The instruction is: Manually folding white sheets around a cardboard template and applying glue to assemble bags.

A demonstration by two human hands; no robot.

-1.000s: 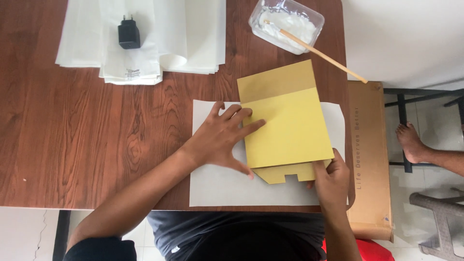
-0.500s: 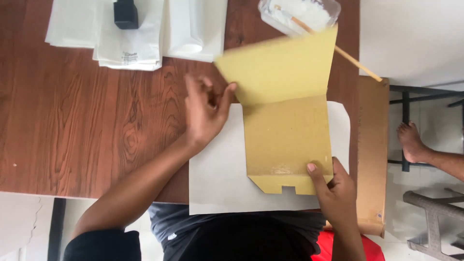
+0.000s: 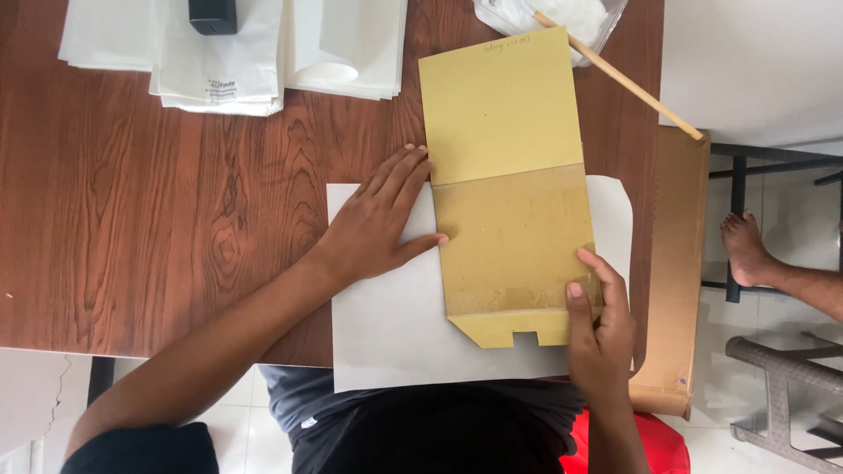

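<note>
1. Overhead view of a wooden table (image 3: 158, 228), seen from above two bare hands at work on paper.
2. Left hand (image 3: 378, 219) spread open and flat, palm down on a grey sheet of paper (image 3: 395, 325), fingertips touching the left edge of a yellow-brown card template (image 3: 514, 193); gripping nothing, apparently pressing the sheet down and steadying the card's edge.
3. Right hand (image 3: 597, 325) at the card's lower right corner, fingers extended and pressed on top; nothing closed in it, seemingly pinning the card so it stays put on the sheet.
4. Card template between the two hands, lying unfolded on the grey sheet: brighter yellow upper half reaching away from the hands onto bare table, duller brown lower half, and a small notched flap at the bottom edge nearest the body.
5. Beyond the left hand, at the far edge: a stack of white paper bags (image 3: 219, 53) with a small black object (image 3: 212, 13) resting on top, probably as a weight.
6. Beyond the right hand: a clear plastic tub (image 3: 562, 17) holding something white, with a thin wooden stick (image 3: 632, 83) leaning out of it.
7. Right of the right hand: a long cardboard strip (image 3: 676, 263) along the table's side.
8. Further right, on the floor: another person's bare foot (image 3: 746, 246).
</note>
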